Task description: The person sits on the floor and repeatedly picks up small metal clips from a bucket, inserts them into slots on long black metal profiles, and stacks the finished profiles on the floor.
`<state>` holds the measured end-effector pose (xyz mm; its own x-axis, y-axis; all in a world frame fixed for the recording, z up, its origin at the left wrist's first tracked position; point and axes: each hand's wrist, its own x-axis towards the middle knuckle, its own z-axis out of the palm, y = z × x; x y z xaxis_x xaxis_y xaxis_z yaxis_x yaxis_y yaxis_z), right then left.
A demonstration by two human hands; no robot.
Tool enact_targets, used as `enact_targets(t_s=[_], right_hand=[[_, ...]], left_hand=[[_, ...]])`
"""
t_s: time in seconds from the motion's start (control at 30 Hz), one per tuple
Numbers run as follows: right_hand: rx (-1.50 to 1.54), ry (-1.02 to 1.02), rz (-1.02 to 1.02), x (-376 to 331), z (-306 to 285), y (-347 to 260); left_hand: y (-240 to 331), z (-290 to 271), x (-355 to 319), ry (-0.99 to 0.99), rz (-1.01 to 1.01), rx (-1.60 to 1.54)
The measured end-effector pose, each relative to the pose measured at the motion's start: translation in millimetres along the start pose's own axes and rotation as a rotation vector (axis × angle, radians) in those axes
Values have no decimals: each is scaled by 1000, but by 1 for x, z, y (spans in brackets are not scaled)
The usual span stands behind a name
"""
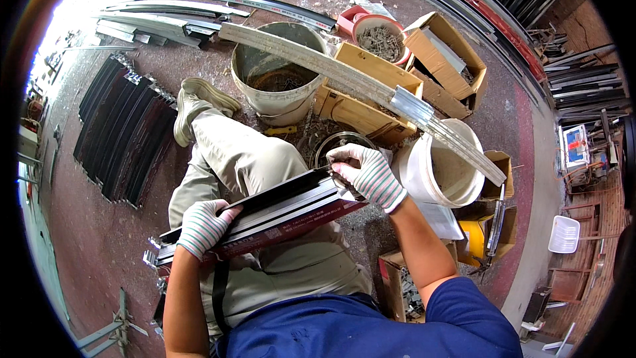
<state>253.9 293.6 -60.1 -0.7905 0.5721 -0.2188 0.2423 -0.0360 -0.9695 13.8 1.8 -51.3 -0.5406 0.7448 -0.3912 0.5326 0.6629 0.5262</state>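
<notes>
Posture: person is seated, one leg stretched out over the floor [99,245]; the lap serves as the support.
Work piece: dark metal profile bar [265,215], black with a dark red face, lying across the thighs.
Long axis: runs from lower left to upper right in the head view; the near end juts out past the left thigh, the far end stops at the right hand.
Left hand [202,225]: gloved, fingers curled over the top edge of the bar near its left half, gripping it; judged as a clamp that pins the bar to the lap so it cannot slide or roll.
Right hand [368,176]: gloved, closed at the bar's right end, fingertips pinched on the end face; any small part between them is hidden.
Why crosswise: judged to bring the worked end within easy reach of the right hand.
Supplies: grey bucket [278,69], white bucket [440,172] and cardboard boxes [361,96] stand just ahead, with a pale strip [358,83] lying across them.
Stock: more dark profiles [122,132] lie on the floor to the left.
</notes>
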Motion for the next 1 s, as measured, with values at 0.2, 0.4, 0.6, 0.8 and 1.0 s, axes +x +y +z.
enact_targets(t_s=[0.2, 0.4, 0.6, 0.8, 1.0], right_hand=[[-28, 6, 13, 2, 4, 2], [88, -54, 75, 7, 8, 2], [168, -183, 86, 16, -2, 14], [281, -511, 93, 50, -27, 37], [216, -699, 143, 69, -27, 45]], left_hand=[[1, 0, 0, -4, -9, -12], [-4, 3, 1, -8, -11, -26], [-7, 1, 4, -50, -18, -72], [-9, 0, 7, -83, -9, -97], [-6, -3, 11, -137, -14, -42]])
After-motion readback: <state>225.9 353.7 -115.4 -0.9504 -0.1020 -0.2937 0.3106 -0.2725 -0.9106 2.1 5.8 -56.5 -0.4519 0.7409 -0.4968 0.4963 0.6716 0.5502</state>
